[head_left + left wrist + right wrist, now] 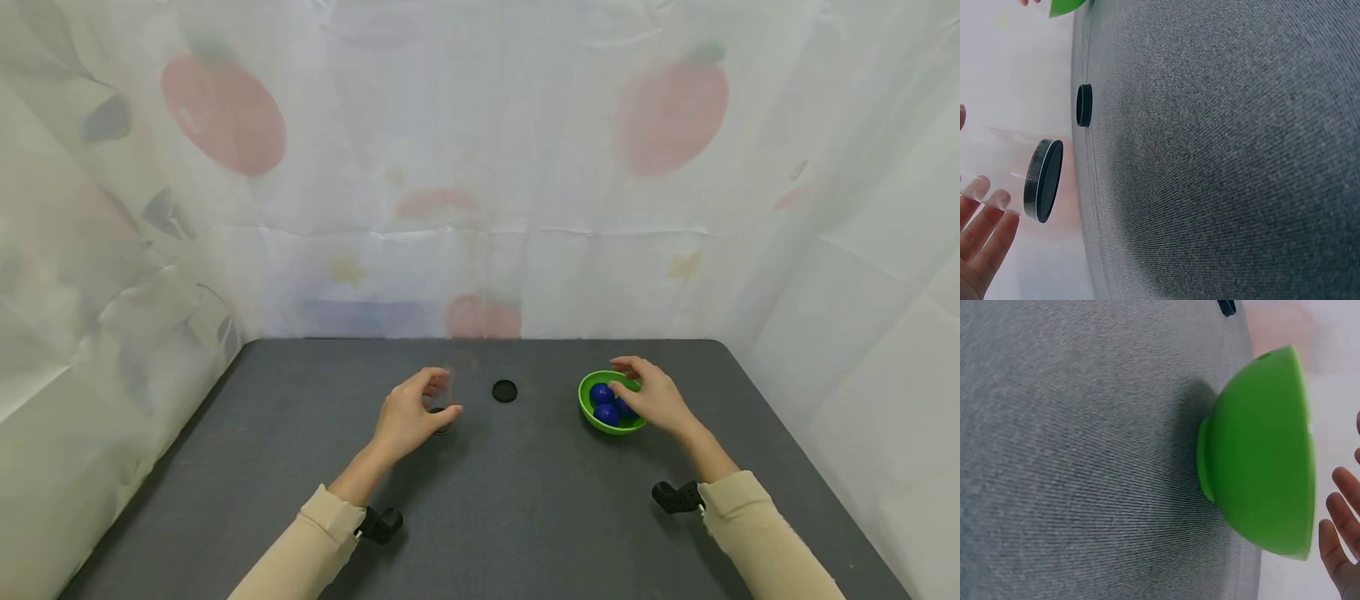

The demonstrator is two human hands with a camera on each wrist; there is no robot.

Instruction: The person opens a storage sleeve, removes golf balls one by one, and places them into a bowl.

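Observation:
My left hand (420, 408) curls round a clear cylindrical container (452, 392) with a black base (1044, 181) that stands on the dark grey table (525, 500). Its fingertips (985, 219) lie against the clear wall. The right hand (651, 396) hovers over a green bowl (592, 414) holding three blue balls (601, 392), fingers loosely bent above the rim. In the right wrist view the bowl (1260, 456) shows from the side, and the fingers (1341, 537) hold nothing.
A small black round lid (505, 391) lies flat between the container and the bowl, also visible as the lid (1084, 105) in the left wrist view. Pale printed cloth walls the table at back and sides.

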